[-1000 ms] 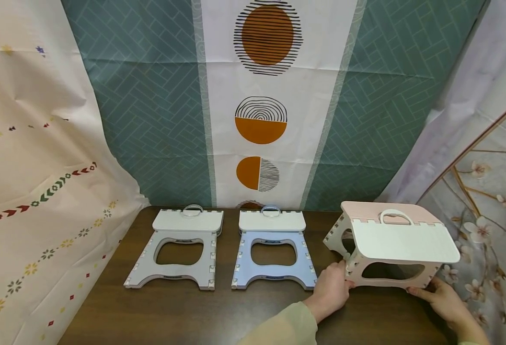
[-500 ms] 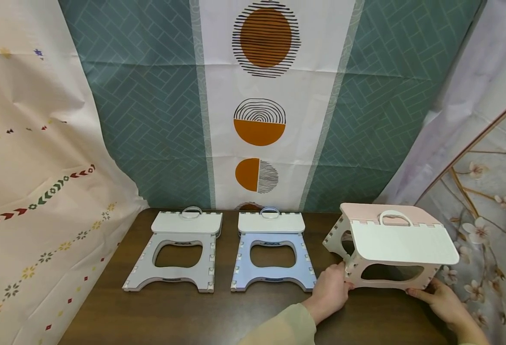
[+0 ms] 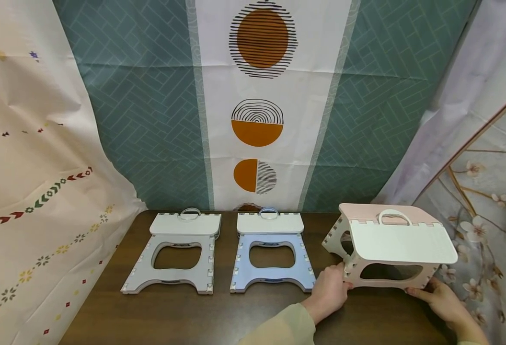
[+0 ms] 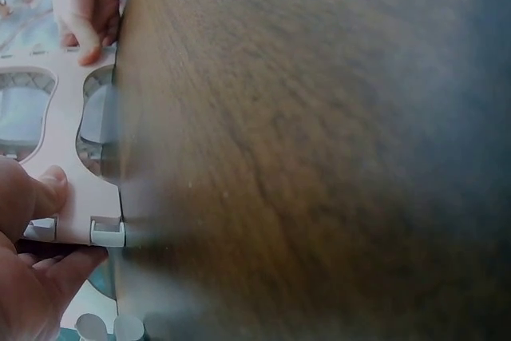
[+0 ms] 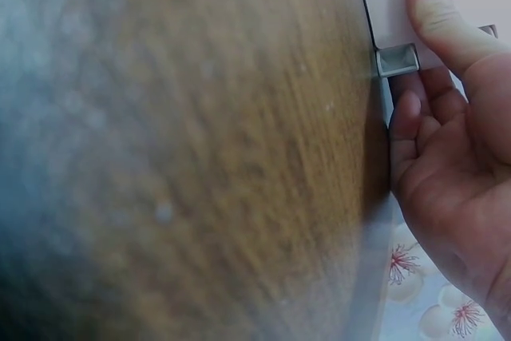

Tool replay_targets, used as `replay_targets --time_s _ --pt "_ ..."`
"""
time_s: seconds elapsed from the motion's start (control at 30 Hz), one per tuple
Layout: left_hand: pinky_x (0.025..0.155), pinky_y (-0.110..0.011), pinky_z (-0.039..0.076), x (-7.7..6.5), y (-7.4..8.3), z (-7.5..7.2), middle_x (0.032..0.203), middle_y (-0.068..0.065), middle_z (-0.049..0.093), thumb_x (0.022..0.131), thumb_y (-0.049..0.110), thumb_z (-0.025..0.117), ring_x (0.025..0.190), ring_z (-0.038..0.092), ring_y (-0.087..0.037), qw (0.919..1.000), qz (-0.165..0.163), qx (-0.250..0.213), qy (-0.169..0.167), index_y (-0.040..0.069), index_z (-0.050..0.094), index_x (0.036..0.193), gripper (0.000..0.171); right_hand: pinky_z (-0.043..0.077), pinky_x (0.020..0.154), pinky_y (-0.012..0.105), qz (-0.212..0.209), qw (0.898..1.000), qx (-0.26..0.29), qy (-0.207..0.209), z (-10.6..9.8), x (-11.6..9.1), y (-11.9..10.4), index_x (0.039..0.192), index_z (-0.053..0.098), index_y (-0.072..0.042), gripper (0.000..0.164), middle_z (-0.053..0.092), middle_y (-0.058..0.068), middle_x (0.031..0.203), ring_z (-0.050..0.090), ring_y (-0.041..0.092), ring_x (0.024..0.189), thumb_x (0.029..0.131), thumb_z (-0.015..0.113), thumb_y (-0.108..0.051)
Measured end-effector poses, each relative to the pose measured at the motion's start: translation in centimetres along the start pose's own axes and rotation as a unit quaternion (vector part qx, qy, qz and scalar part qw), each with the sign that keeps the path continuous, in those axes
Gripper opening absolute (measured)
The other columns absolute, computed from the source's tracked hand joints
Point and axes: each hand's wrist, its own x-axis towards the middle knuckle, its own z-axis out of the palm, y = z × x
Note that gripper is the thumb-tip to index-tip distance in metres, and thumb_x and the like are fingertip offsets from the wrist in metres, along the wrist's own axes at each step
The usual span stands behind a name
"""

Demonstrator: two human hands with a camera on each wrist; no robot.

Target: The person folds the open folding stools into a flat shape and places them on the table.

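A pink and white folding step stool [image 3: 401, 244] stands unfolded at the right of the table, its white carry handle [image 3: 394, 216] on top. My left hand [image 3: 329, 290] grips the bottom left corner of its near leg panel; in the left wrist view, the thumb [image 4: 53, 189] presses the pink face and the fingers go behind. At the opposite bottom corner, my right hand [image 3: 440, 299] pinches the same panel, thumb [image 5: 439, 17] in front and fingers curled behind. The far right leg is hidden behind the top.
A blue folding stool [image 3: 272, 278] lies flat beside my left hand, with a grey folding stool [image 3: 171, 275] lying flat further left. The dark wooden table [image 3: 184, 316] meets a patterned cloth [image 3: 166, 143] at the back. A floral cloth [image 3: 486, 230] hangs close on the right.
The head view has drifted slightly. Both hands keep their hold on the pink and white stool, which has not visibly moved.
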Motion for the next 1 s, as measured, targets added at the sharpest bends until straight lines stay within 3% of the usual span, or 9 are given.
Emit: replay_targets --time_s 0.3,0.6,0.73,0.87,1.0 --pt "0.057 -0.021 0.047 0.0 -0.01 0.03 0.088 0.01 0.066 0.084 0.031 0.081 0.075 0.063 -0.002 0.9999 0.005 -0.009 -0.002 0.019 0.064 0.103 0.027 0.047 0.072 0.025 0.005 1.0 -0.002 -0.007 -0.14 0.07 0.04 0.126 0.052 0.01 0.052 0.066 0.009 0.109 0.058 0.004 0.088 0.096 0.068 -0.03" --pt "0.057 -0.021 0.047 0.21 -0.11 0.07 0.086 0.01 0.065 0.085 0.032 0.08 0.075 0.062 -0.002 0.9999 0.008 -0.006 -0.003 0.02 0.064 0.102 0.027 0.046 0.079 0.034 0.015 0.999 -0.03 -0.012 -0.38 0.35 0.05 0.135 0.045 0.011 0.065 0.059 0.026 0.125 0.052 0.001 0.096 0.096 0.067 -0.036" --pt "0.056 -0.021 0.047 0.3 -0.22 0.08 0.086 0.011 0.065 0.085 0.032 0.08 0.074 0.062 -0.002 0.9999 0.013 -0.004 0.003 0.02 0.064 0.102 0.026 0.046 0.074 0.025 0.012 1.0 -0.022 -0.006 -0.27 0.33 0.04 0.13 0.05 0.01 0.058 0.063 0.019 0.117 0.055 0.0 0.091 0.096 0.068 -0.034" --pt "0.056 -0.021 0.046 0.26 -0.24 0.07 0.084 0.011 0.064 0.085 0.032 0.08 0.073 0.062 -0.002 0.9998 0.016 0.001 0.008 0.021 0.064 0.101 0.025 0.046 0.073 0.023 0.007 1.0 -0.009 -0.004 -0.05 0.25 0.15 0.126 0.052 0.009 0.053 0.066 0.01 0.111 0.057 0.003 0.089 0.096 0.069 -0.031" --pt "0.057 -0.021 0.046 0.27 -0.22 0.09 0.085 0.012 0.065 0.085 0.032 0.08 0.074 0.062 -0.002 0.9999 0.014 -0.005 0.006 0.021 0.065 0.101 0.025 0.046 0.073 0.022 0.003 1.0 -0.013 -0.003 -0.08 0.3 0.27 0.128 0.051 0.009 0.054 0.065 0.011 0.112 0.057 0.001 0.09 0.096 0.069 -0.031"
